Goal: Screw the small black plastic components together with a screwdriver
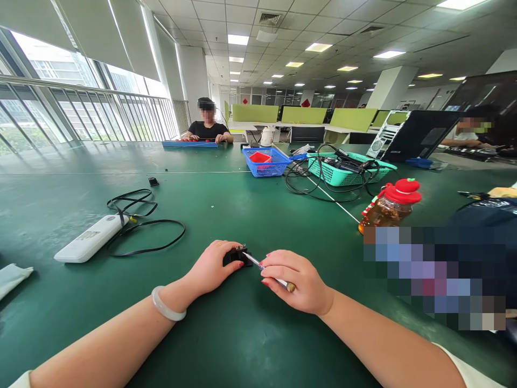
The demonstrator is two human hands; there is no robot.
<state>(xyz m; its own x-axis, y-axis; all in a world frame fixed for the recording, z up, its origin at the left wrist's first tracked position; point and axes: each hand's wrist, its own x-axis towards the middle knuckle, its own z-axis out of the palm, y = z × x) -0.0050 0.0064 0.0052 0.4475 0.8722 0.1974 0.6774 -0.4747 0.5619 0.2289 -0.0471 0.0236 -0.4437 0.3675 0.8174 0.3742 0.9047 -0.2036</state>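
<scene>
Black part (230,258) between the hands (210,268) (298,281)

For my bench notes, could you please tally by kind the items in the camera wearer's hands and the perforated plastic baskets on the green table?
Small black part in left hand: 1
Slim silvery tool in right hand: 1
Blue plastic basket plus turquoise plastic basket: 2
Total: 4

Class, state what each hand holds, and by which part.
Left hand: a small black part, by its left side. Right hand: a slim metallic tool, around its middle.
</scene>
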